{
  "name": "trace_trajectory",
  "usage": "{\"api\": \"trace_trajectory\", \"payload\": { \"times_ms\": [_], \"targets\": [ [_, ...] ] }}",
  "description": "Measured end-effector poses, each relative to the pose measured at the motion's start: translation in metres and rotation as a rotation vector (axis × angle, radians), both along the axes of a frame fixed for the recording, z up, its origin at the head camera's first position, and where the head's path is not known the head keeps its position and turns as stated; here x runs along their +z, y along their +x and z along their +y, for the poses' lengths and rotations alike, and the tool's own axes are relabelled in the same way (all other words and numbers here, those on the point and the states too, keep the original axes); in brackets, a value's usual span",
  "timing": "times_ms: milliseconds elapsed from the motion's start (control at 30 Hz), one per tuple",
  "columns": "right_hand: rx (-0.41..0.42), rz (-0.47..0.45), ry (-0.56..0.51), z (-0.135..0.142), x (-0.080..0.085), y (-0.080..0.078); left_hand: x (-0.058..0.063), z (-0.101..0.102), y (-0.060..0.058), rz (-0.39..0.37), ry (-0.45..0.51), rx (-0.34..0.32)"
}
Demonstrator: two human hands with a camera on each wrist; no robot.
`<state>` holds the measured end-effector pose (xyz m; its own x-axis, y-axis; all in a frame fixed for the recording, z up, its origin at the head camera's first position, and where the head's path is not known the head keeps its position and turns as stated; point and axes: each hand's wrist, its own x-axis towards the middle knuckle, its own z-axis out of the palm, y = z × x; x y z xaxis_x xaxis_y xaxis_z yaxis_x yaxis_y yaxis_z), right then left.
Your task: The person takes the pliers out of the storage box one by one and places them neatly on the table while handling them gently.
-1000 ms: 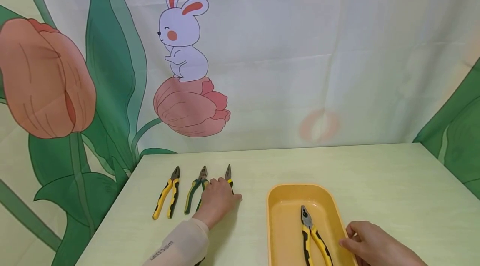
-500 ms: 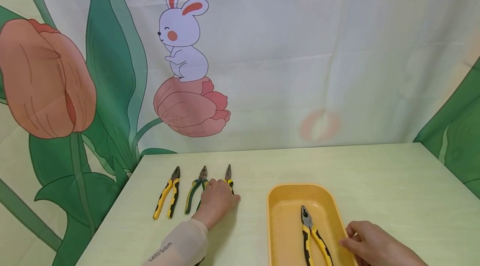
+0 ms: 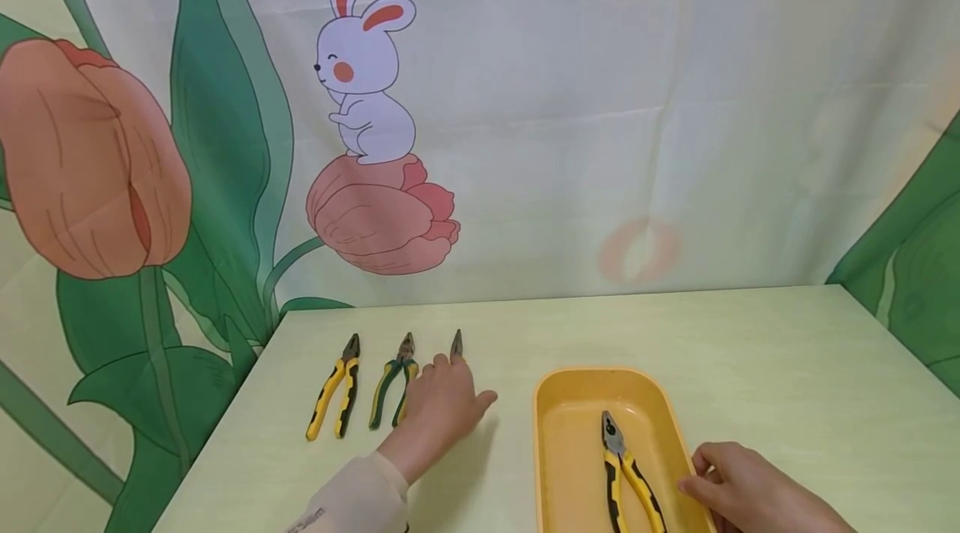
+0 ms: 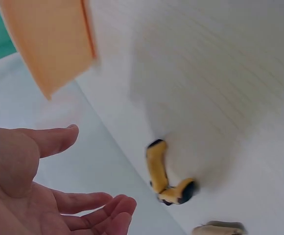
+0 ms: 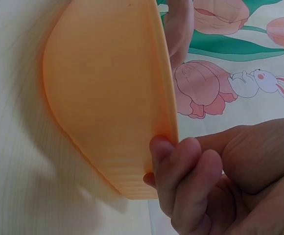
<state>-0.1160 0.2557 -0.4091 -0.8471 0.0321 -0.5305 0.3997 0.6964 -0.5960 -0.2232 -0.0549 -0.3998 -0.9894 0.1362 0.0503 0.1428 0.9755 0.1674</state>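
My left hand (image 3: 442,404) hovers over needle-nose pliers (image 3: 457,343), hiding their handles in the head view. In the left wrist view its fingers (image 4: 93,201) are loosely bent, thumb apart, holding nothing. Yellow-black pliers handles (image 4: 155,164) lie on the table beyond them. To the left are green-handled pliers (image 3: 386,391) and yellow-black pliers (image 3: 348,383), jaws pointing away. My right hand (image 3: 750,487) grips the right rim of a yellow plastic tray (image 3: 566,458), thumb and curled fingers on either side. Inside the tray rests another pair of yellow-black pliers (image 3: 613,437).
A pale table (image 3: 502,333) carries everything. Behind it hangs a cloth backdrop (image 3: 540,141) printed with tulips and a rabbit. The tray's outer wall (image 5: 107,88) fills much of the right wrist view.
My left hand has shifted slightly right and lifted, with the thumb spread further out; it covers more of the needle-nose pliers. The right hand and tray stay put.
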Motion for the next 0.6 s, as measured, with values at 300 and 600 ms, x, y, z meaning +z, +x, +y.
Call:
{"api": "trace_trajectory", "payload": {
  "times_ms": [300, 600],
  "targets": [
    [-0.005, -0.01, 0.006, 0.0, 0.0, -0.001, 0.017, 0.009, 0.018, 0.02, 0.022, -0.058],
    [-0.002, -0.017, 0.007, -0.001, 0.002, 0.0, 0.027, 0.017, 0.034, 0.065, 0.058, -0.12]
  ]
}}
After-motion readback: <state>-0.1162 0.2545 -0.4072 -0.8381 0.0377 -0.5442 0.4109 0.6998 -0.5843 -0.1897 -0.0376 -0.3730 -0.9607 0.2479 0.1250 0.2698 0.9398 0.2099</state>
